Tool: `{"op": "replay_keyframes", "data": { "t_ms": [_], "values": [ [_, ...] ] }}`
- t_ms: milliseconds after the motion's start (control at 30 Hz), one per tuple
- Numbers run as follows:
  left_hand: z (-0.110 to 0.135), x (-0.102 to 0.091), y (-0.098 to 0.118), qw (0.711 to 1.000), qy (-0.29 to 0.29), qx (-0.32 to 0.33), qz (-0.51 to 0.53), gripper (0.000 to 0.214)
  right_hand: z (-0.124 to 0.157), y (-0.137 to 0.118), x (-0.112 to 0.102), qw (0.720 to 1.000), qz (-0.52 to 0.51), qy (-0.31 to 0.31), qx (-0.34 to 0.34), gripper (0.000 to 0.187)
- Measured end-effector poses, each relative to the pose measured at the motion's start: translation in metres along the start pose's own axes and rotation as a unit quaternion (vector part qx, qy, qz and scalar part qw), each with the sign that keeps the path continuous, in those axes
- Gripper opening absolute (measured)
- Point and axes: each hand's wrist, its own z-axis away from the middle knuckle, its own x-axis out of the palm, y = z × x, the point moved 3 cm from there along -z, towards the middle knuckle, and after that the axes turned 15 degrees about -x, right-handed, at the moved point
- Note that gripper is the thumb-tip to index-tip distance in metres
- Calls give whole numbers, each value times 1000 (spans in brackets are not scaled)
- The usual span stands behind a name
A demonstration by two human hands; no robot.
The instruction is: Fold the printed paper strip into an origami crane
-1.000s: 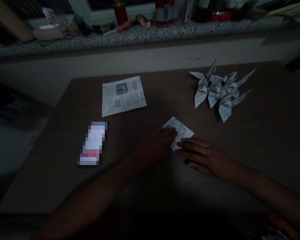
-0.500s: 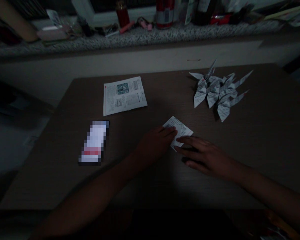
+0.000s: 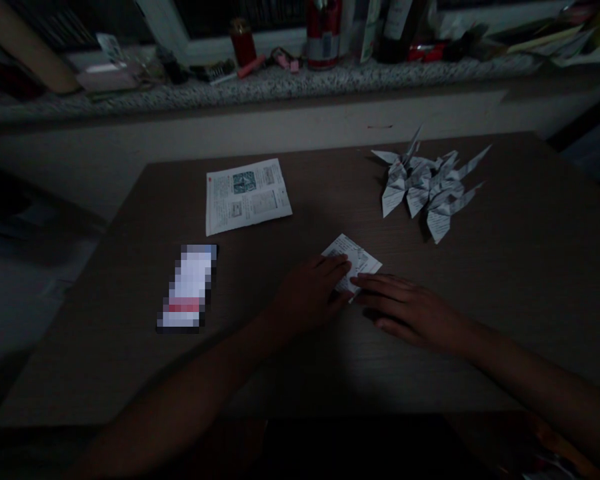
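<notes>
A small folded square of printed paper (image 3: 365,259) lies on the table, one corner pointing away from me. My left hand (image 3: 310,290) rests over its left part, the fingers stretched out and pressing on the sheet. From the right, my right hand (image 3: 407,307) reaches in with extended fingers, its fingertips at the paper's lower right edge. Both hands are partly in shadow, and my left hand hides some of the folds. Behind and to the right stand several folded paper cranes (image 3: 430,187), made of the same printed paper.
A flat printed sheet (image 3: 247,198) lies at the back left of the wooden table (image 3: 300,367). Nearer me is a phone (image 3: 187,287) with a blurred, lit screen. Beyond the table, a granite sill (image 3: 260,90) carries a red can (image 3: 323,37), bottles and small items.
My left thumb has come down to the paper's near corner. My right fingers have drawn closer together beside the paper. The whole view has shifted slightly.
</notes>
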Motion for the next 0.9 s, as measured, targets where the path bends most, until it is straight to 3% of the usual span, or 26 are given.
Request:
{"op": "replay_keyframes", "data": {
  "t_ms": [167, 400, 533, 900],
  "values": [
    [1, 1, 5, 1000, 2, -18, 10, 54, -2, 5, -4, 997, -53, 39, 43, 33],
    [-7, 4, 6, 996, 49, -73, -19, 52, -24, 23, -14, 978, -62, 161, 120, 11],
    [-9, 4, 7, 996, 52, -73, -29, 44, -38, 37, -13, 971, -39, 178, 157, 1],
    [-9, 5, 8, 995, 64, -70, -16, 42, -49, 41, -6, 970, -3, 162, 179, 7]
  ]
}}
